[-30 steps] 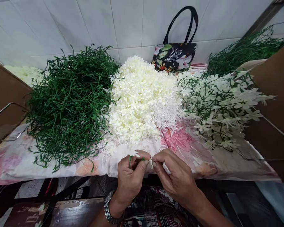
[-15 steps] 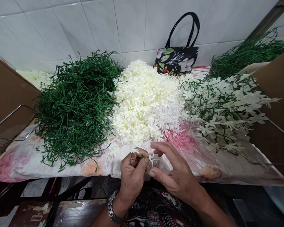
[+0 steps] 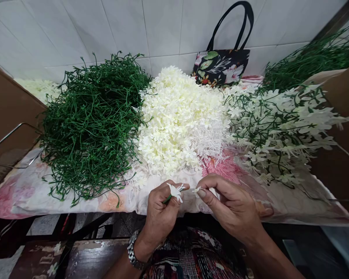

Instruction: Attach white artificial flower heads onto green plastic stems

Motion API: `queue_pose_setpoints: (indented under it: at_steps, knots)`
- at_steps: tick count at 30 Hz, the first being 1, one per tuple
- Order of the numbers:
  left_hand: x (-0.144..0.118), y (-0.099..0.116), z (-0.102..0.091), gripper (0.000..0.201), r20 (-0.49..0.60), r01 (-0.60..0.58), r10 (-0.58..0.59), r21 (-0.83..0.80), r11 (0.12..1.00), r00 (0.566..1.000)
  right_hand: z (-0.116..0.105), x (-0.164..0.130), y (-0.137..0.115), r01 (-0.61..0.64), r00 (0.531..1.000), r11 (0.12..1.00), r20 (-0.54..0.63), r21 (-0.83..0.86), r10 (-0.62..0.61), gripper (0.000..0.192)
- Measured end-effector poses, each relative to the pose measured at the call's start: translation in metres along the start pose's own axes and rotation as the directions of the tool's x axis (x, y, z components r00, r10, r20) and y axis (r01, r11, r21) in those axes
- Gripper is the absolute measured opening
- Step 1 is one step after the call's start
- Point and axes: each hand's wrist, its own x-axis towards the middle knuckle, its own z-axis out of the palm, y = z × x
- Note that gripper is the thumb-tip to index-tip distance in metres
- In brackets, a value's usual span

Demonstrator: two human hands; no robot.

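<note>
My left hand (image 3: 160, 211) pinches a thin green stem with a small white flower (image 3: 175, 191) on its tip, just off the table's front edge. My right hand (image 3: 232, 205) is closed on a loose white flower piece (image 3: 197, 190), held a short gap to the right of the stem's tip. Behind the hands lies a heap of loose white flowers (image 3: 180, 116). To its left is a tangled pile of bare green stems (image 3: 93, 124). A pile of finished stems with white flowers (image 3: 282, 128) spreads to the right.
A flowered cloth (image 3: 31, 193) covers the table. A black floral handbag (image 3: 221, 66) leans on the tiled wall. Brown cardboard (image 3: 6, 108) stands at the left and brown cardboard (image 3: 343, 116) at the right. More green stems (image 3: 311, 58) lie at the back right. A wristwatch (image 3: 133, 254) is on my left wrist.
A white flower now sits on the tip of the stem in my left hand. My right hand drew back from the flower heap holding a fresh flower piece and closed on it.
</note>
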Motion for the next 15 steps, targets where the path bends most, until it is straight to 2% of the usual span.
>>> queue_pose_setpoints:
  at_steps: [5,9,15]
  knots:
    - [0.0009,0.0033,-0.003,0.02,0.124,-0.034,0.032,0.017,0.999,0.992,-0.0084,0.0088,-0.0084,0.097,0.99,0.995,0.103,-0.033,-0.093,0.014]
    - [0.0012,0.0057,-0.0046,0.028,0.166,-0.057,0.052,0.027,0.998,0.985,-0.0101,0.011,-0.0113,0.164,0.972,0.98,0.191,-0.112,-0.141,0.015]
    - [0.001,0.0023,-0.0042,0.03,0.196,0.045,-0.038,-0.031,0.998,0.98,-0.0087,0.0095,-0.0078,0.236,0.947,0.951,0.267,-0.202,-0.178,0.02]
